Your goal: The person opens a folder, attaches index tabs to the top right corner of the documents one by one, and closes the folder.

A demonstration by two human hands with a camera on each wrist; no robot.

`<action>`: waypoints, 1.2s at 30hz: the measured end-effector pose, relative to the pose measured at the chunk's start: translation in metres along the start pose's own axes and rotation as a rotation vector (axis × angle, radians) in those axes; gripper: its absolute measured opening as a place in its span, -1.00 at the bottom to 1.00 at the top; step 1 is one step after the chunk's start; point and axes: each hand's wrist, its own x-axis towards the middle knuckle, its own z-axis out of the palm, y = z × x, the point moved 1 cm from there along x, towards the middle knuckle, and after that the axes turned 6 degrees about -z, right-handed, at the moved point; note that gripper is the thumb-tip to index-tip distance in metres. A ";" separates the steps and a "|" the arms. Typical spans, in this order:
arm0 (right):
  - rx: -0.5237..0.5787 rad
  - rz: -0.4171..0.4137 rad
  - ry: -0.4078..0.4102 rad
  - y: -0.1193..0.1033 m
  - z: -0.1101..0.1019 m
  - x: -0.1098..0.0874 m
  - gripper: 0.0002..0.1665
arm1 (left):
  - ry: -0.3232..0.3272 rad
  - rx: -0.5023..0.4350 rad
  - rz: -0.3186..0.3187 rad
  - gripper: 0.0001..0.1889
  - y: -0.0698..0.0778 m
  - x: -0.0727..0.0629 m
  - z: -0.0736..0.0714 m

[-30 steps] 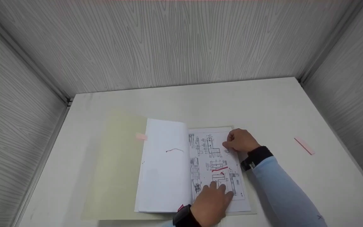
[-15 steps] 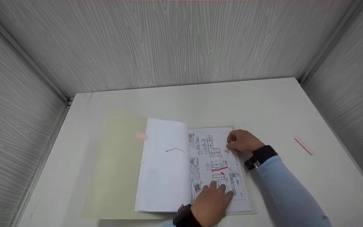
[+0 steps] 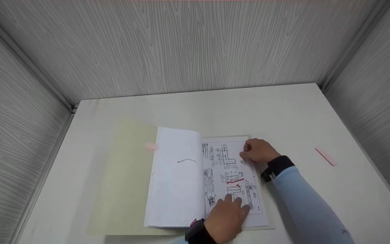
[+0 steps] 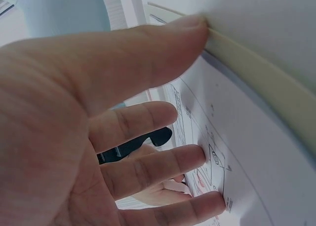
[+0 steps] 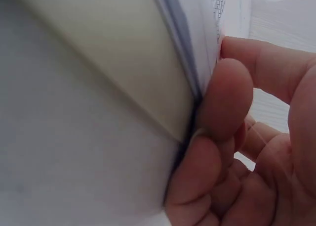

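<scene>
A pale yellow folder (image 3: 124, 189) lies spread on the table, holding a stack of paper sheets. Its right-hand page (image 3: 217, 176) carries black technical drawings with red marks; a turned white page (image 3: 178, 183) lies left, with a pink sticky tab (image 3: 151, 146) on its outer edge. My left hand (image 3: 227, 217) rests on the drawing page's lower part, fingers spread, its thumb (image 4: 182, 35) at the folder's near edge. My right hand (image 3: 257, 150) has curled fingers and pinches the drawing page's right edge near the top. Fingers (image 5: 224, 100) hide whatever else lies between them.
A small pink sticky-note pad (image 3: 326, 156) with a red edge lies on the white table (image 3: 283, 108), right of the folder. Grey wood-grain panels (image 3: 195, 47) close off the back and both sides.
My right hand shifted slightly right along the page's edge, then back left. The left hand, folder and pink pad stay put.
</scene>
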 end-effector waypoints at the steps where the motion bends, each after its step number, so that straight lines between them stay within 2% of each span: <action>1: -0.001 -0.002 -0.005 -0.001 -0.001 0.000 -0.75 | 0.001 0.000 0.001 -0.41 0.000 0.000 0.000; 8: -0.001 0.000 -0.060 -0.003 -0.005 -0.001 -0.69 | 0.005 -0.003 0.005 -0.42 0.000 -0.001 0.000; 22: 0.023 0.057 -0.036 -0.004 -0.004 0.002 -0.80 | 0.013 0.001 0.014 -0.43 -0.001 -0.001 0.001; 27: 0.002 0.029 -0.040 -0.002 -0.004 0.004 -0.75 | 0.024 -0.004 0.018 -0.40 -0.001 -0.002 0.001; 36: -0.022 -0.023 -0.101 0.002 -0.006 0.006 -0.71 | 0.038 -0.002 0.018 -0.39 -0.002 -0.001 0.002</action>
